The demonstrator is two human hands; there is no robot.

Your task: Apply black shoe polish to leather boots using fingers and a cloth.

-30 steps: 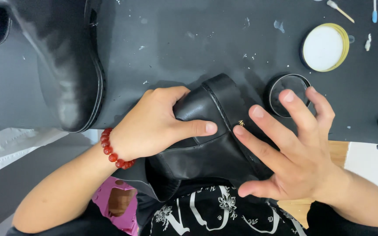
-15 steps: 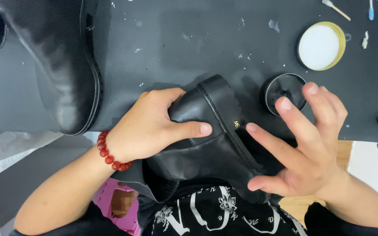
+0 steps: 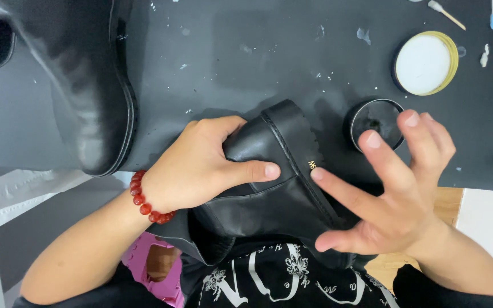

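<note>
A black leather boot (image 3: 269, 194) lies on its side at the near edge of the table (image 3: 246, 51), its toe pointing away onto the dark mat and its shaft hanging over the edge toward the person's lap. The left hand (image 3: 201, 165) is clamped over the toe end, fingers curled round the far side and the thumb pressed flat on the leather. The right hand (image 3: 395, 194) is spread wide with its fingers apart; only the forefinger tip meets the boot, near the small gold mark by the sole, while the other fingers are lifted above it. A red bead bracelet (image 3: 146, 199) circles the left wrist.

Just beyond the right hand's fingers sits a small round black tin (image 3: 372, 122), open. Farther off to the right lies its lid (image 3: 426, 63), pale inside with a yellow rim. A second black boot (image 3: 81, 80) lies at the far left of the table, well apart from the first.
</note>
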